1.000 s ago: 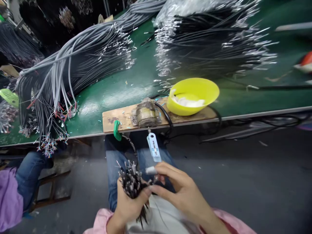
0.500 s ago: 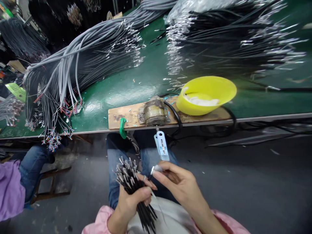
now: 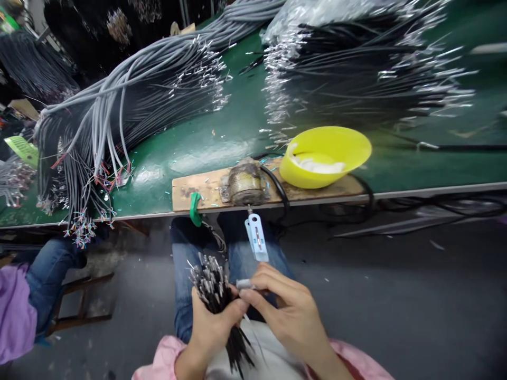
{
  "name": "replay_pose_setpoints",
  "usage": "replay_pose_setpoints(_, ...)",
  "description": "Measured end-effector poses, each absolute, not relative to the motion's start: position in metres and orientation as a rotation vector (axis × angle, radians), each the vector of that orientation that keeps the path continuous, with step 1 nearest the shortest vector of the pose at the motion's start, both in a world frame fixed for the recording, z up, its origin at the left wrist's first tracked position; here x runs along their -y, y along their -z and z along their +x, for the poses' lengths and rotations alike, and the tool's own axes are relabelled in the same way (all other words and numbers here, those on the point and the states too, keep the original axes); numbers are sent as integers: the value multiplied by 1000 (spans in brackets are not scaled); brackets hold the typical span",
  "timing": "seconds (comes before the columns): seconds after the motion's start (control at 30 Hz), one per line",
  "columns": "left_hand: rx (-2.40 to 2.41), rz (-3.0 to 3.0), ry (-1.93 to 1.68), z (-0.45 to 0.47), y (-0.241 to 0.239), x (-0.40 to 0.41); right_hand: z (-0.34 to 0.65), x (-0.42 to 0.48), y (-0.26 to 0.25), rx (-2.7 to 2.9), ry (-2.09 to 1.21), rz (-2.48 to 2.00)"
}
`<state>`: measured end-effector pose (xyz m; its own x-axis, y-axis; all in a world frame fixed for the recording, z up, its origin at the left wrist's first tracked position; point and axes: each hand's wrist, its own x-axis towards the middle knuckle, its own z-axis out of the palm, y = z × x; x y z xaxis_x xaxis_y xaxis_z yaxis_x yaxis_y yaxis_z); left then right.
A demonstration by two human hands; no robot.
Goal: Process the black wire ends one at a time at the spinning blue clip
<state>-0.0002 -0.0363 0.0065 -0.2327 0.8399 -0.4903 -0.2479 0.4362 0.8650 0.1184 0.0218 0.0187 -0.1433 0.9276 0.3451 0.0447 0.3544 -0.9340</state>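
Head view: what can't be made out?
In the head view:
Black wire bundle: middle hidden by the left hand.
Right hand: whether it pinches anything, covered by its fingers.
Yellow bowl: bottom of its white contents hidden by the front wall.
Purple garment: cut off by the left edge.

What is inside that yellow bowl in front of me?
Inside the yellow bowl is some white material; what it is, I can't tell. The near wall and the material itself hide part of the bottom, so anything underneath can't be seen.
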Motion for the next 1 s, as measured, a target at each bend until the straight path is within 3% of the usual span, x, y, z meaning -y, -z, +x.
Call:
replay_pose_setpoints(0.3,-1451,572,-1128,6,-8,31,110,-19,-19,1428,-866,-897)
replay_pose_setpoints(0.5,-1397,560,-1132,7,-7,28,111,-24,-18,1334,-1218,-880)
replay_pose_setpoints(0.67,-1337,547,-1103,8,-5,27,108,-18,-6,922,-1828,-760)
replay_pose_setpoints(0.73,-1311,544,-1092,7,-4,27,106,-15,-2,831,-1930,-729)
replay_pose_setpoints(1.0,-1351,510,-1113,6,0,26,109,-23,-6,1087,-1473,-938)
